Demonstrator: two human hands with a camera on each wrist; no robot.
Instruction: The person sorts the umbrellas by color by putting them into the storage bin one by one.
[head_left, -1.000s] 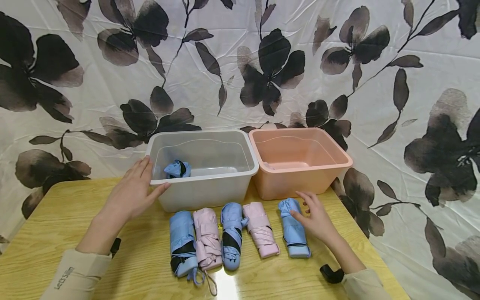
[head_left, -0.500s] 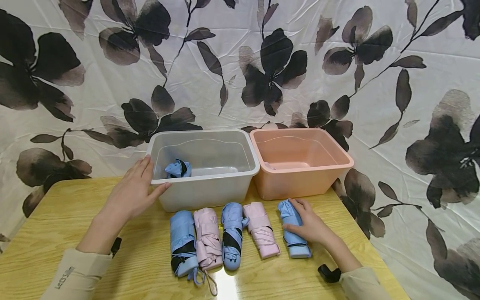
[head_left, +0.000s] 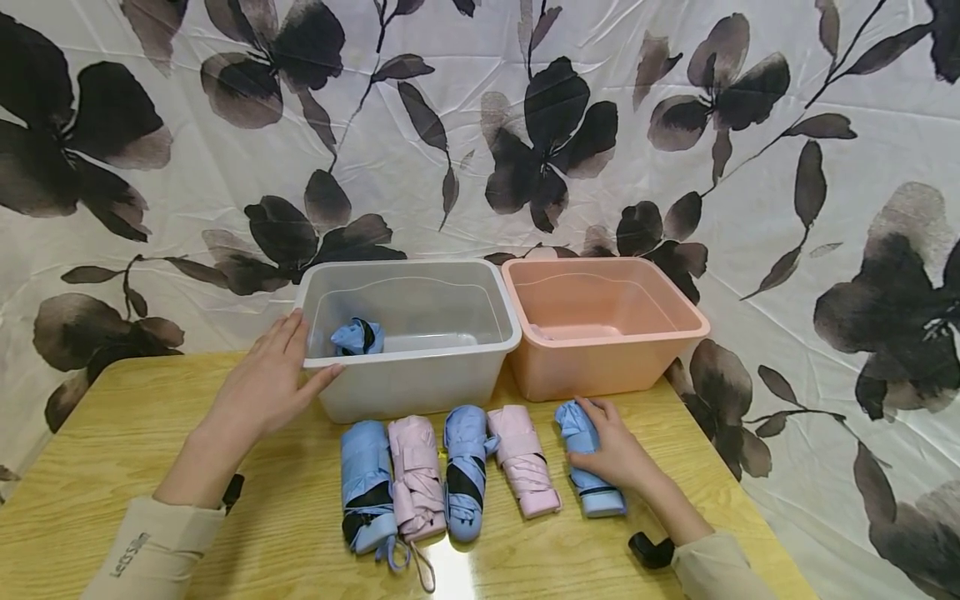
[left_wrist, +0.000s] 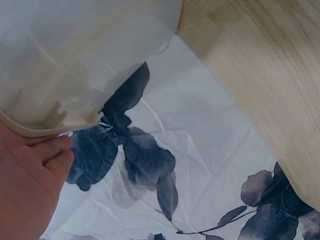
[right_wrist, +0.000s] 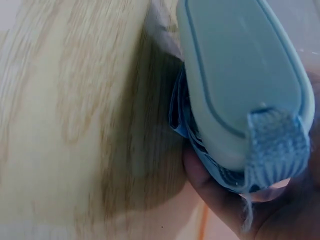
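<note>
My right hand [head_left: 618,450] grips a folded blue umbrella [head_left: 579,429] at the right end of a row on the table. The right wrist view shows that umbrella's flat pale end [right_wrist: 245,65] and its blue wrist strap [right_wrist: 277,150], with fingers around the side. My left hand [head_left: 266,375] rests against the left corner of a grey plastic bin [head_left: 412,383], fingers straight along its side and thumb at the front rim. In the left wrist view, the fingers [left_wrist: 57,155] lie just under the bin's rim [left_wrist: 45,131].
Left of the held umbrella lie a pink umbrella [head_left: 523,462], a blue one [head_left: 465,475], another pink one [head_left: 416,479] and another blue one [head_left: 366,483]. A blue umbrella [head_left: 357,337] is inside the grey bin. A peach bin [head_left: 600,367] stands beside it, before a floral cloth [head_left: 465,125].
My right hand has come down onto the rightmost blue umbrella and taken hold of it. My left hand has stayed on the grey bin.
</note>
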